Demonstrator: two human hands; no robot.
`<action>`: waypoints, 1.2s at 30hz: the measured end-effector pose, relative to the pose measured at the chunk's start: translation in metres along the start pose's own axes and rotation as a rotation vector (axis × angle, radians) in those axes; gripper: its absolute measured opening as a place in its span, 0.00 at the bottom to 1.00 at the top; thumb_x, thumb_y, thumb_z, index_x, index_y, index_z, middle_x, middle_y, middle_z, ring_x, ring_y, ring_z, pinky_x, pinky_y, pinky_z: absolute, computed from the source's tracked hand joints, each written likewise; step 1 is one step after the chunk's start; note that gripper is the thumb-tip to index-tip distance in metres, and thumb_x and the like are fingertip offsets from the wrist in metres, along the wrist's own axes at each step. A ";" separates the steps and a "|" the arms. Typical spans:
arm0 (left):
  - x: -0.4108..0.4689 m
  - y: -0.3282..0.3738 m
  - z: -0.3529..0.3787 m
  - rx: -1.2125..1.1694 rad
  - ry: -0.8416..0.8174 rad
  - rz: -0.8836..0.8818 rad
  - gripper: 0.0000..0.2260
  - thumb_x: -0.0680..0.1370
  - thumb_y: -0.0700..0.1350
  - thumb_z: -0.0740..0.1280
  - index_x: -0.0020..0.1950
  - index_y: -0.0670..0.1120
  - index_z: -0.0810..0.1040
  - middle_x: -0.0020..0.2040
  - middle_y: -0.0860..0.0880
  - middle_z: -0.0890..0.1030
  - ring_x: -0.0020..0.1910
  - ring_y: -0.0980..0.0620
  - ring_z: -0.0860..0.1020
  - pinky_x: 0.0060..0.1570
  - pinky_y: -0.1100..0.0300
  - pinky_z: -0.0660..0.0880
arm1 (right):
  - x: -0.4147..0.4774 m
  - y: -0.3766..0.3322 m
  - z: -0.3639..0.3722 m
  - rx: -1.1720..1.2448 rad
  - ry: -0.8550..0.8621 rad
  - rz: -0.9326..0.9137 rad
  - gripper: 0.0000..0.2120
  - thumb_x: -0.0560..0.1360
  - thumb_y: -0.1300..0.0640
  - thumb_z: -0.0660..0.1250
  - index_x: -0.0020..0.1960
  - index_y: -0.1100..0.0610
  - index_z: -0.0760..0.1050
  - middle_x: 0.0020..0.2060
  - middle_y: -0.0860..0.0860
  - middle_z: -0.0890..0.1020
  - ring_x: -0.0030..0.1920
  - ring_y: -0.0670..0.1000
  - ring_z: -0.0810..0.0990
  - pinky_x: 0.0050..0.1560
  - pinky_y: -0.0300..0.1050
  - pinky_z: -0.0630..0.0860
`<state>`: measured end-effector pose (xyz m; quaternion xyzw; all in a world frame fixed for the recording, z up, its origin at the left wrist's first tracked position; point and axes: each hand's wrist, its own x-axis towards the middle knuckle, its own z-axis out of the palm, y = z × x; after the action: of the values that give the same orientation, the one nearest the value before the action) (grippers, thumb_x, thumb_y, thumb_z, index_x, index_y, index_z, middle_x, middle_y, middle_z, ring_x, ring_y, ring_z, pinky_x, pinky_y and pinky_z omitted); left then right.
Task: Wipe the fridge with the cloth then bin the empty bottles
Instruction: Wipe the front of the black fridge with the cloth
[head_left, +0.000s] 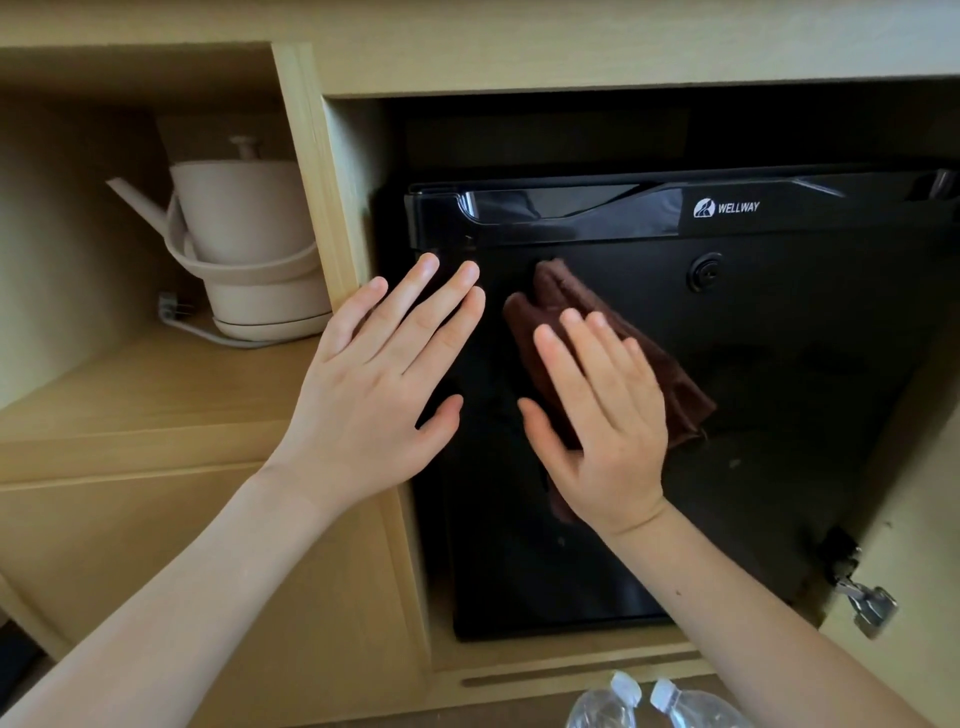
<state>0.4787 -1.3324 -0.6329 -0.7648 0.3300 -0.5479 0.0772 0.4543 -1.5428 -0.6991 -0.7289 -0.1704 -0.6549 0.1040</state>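
A black mini fridge (779, 364) sits shut inside a wooden cabinet bay. My right hand (597, 421) lies flat with straight fingers on a dark brown cloth (556, 296), pressing it against the fridge door at its upper left. My left hand (384, 384) is spread flat with straight fingers at the door's left edge, partly over the cabinet divider; it holds nothing. Two clear plastic bottles (649, 704) with their caps pointing up show at the bottom edge, below the fridge.
A beige kettle (249, 244) on its base with a cord stands in the open shelf on the left. The wooden divider (327, 208) separates that shelf from the fridge bay. A metal hinge (867, 603) juts out at lower right. A round lock (704, 270) sits on the door.
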 end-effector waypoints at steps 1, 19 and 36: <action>0.000 0.000 0.000 -0.001 -0.004 0.000 0.32 0.76 0.51 0.64 0.79 0.46 0.61 0.80 0.48 0.60 0.80 0.47 0.56 0.78 0.53 0.46 | -0.002 0.003 -0.004 0.013 -0.035 -0.051 0.24 0.80 0.56 0.68 0.74 0.57 0.68 0.72 0.55 0.71 0.76 0.52 0.65 0.77 0.50 0.60; 0.000 0.001 0.002 0.021 -0.020 0.005 0.32 0.76 0.52 0.63 0.78 0.44 0.62 0.81 0.48 0.59 0.80 0.48 0.56 0.78 0.52 0.47 | 0.003 -0.016 0.000 0.030 -0.096 -0.152 0.22 0.78 0.64 0.68 0.71 0.58 0.72 0.70 0.56 0.74 0.73 0.54 0.71 0.76 0.50 0.64; 0.026 0.039 0.025 -0.163 0.033 0.075 0.34 0.75 0.54 0.65 0.80 0.48 0.61 0.81 0.49 0.57 0.80 0.44 0.54 0.78 0.44 0.50 | -0.002 0.132 -0.092 -0.096 0.311 0.533 0.21 0.82 0.61 0.63 0.73 0.64 0.68 0.72 0.58 0.72 0.74 0.53 0.68 0.76 0.49 0.64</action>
<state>0.4894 -1.3837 -0.6403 -0.7466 0.4033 -0.5283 0.0298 0.4205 -1.6986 -0.6804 -0.6430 0.0758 -0.7156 0.2622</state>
